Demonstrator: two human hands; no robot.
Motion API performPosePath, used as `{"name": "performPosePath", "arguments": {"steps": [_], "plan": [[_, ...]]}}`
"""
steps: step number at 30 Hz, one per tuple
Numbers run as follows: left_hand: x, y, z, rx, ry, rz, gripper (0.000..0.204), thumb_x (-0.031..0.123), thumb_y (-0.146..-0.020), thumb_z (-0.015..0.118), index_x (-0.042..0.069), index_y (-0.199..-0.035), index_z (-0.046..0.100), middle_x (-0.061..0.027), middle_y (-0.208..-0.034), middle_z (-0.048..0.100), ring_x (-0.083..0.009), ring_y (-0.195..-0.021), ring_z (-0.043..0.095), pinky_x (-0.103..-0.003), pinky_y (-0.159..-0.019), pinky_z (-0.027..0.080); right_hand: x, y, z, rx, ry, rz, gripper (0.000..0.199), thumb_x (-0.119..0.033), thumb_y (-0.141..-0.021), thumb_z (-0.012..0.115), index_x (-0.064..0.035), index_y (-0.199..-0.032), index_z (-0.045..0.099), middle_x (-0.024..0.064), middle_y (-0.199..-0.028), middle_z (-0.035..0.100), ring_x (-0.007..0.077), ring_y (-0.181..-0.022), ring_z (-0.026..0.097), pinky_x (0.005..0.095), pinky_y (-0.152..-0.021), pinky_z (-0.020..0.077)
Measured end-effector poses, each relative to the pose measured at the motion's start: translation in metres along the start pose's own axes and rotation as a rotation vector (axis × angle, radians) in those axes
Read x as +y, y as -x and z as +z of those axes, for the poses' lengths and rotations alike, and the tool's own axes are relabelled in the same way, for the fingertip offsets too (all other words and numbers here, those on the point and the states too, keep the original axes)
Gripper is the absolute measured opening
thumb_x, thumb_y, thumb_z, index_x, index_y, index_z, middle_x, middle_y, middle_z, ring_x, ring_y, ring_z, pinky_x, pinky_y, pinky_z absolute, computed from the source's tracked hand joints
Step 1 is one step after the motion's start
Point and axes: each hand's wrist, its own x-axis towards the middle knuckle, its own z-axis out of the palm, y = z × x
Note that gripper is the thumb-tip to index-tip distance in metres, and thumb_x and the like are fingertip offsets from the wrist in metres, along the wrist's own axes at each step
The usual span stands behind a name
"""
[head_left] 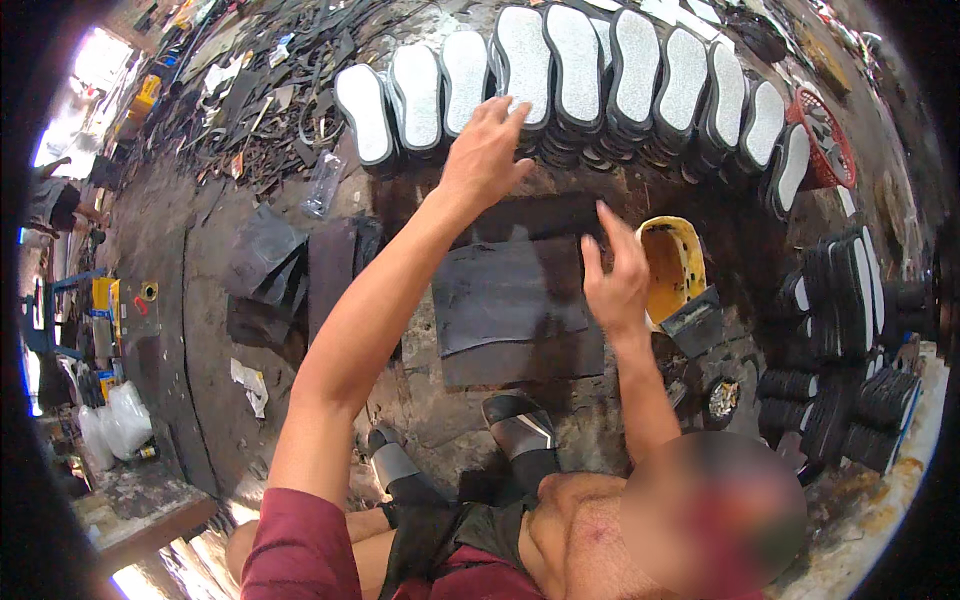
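Maroon sleeve; left hand, fingers apart, perhaps touching white-topped sole, best gripped edgewise; right hand, fingers apart.

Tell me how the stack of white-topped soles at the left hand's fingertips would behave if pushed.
The stack would probably slip apart or topple, since its edges show separate layers and no binding is visible. Rolling seems unlikely, as each layer looks flat. The top sole likely feels light, looking thin.

No readable lettering, no legible labels, numbers or signs
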Motion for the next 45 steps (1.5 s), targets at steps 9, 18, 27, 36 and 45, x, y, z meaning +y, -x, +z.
{"name": "performPosePath", "arguments": {"steps": [9,18,27,36,45], "plan": [[-0.040,-0.070,0.017,-0.234,-0.106,0.186,0.052,0.027,-0.077,0.084,0.011,-0.124,0.068,-0.0112,-0.119,0.068,-0.0333,-0.118,0.062,-0.044,-0.099,0.053,0.020,-0.180,0.041,-0.009,0.423,-0.380,0.050,-0.021,-0.086,0.077,-0.0150,-0.135,0.066,0.0074,-0.139,0.064,0.0283,-0.135,0.056,0.0439,-0.113,0.0423],[-0.062,-0.069,-0.026,0.306,0.201,-0.012,0.031,0.017,-0.090,0.070,0.009,-0.120,0.074,-0.0206,-0.106,0.075,-0.0373,-0.092,0.074,-0.043,-0.084,0.057,0.021,-0.192,0.043,0.325,0.192,-0.309,0.036,-0.019,-0.093,0.069,-0.0096,-0.128,0.069,0.0135,-0.129,0.070,0.0337,-0.116,0.068,0.0433,-0.099,0.0549],[-0.052,-0.069,-0.033,0.416,0.136,-0.143,0.031,0.022,-0.093,0.072,0.011,-0.121,0.075,-0.0200,-0.099,0.076,-0.0362,-0.091,0.074,-0.043,-0.081,0.057,-0.005,-0.180,0.041,0.164,0.569,-0.239,0.047,-0.029,-0.082,0.080,-0.0102,-0.124,0.072,0.0142,-0.136,0.064,0.0362,-0.133,0.053,0.0485,-0.109,0.0457],[-0.054,-0.064,-0.060,0.500,0.126,-0.178,0.029,0.023,-0.085,0.082,0.011,-0.111,0.079,-0.0176,-0.098,0.077,-0.0321,-0.088,0.076,-0.038,-0.078,0.058,-0.061,-0.176,0.094,0.253,-0.412,0.073,0.050,-0.011,-0.082,0.078,-0.0095,-0.130,0.065,0.0158,-0.113,0.073,0.0227,-0.089,0.073,0.0320,-0.074,0.0602],[-0.131,-0.039,-0.169,1.198,1.313,-0.789,0.037,0.015,-0.092,0.080,-0.001,-0.122,0.065,-0.0094,-0.117,0.070,-0.0224,-0.106,0.068,-0.032,-0.086,0.058,-0.056,-0.157,0.132,0.304,-1.030,0.475,0.037,0.006,-0.089,0.066,0.0004,-0.126,0.060,0.0159,-0.110,0.067,0.0195,-0.092,0.071,0.0328,-0.075,0.0663]]}}
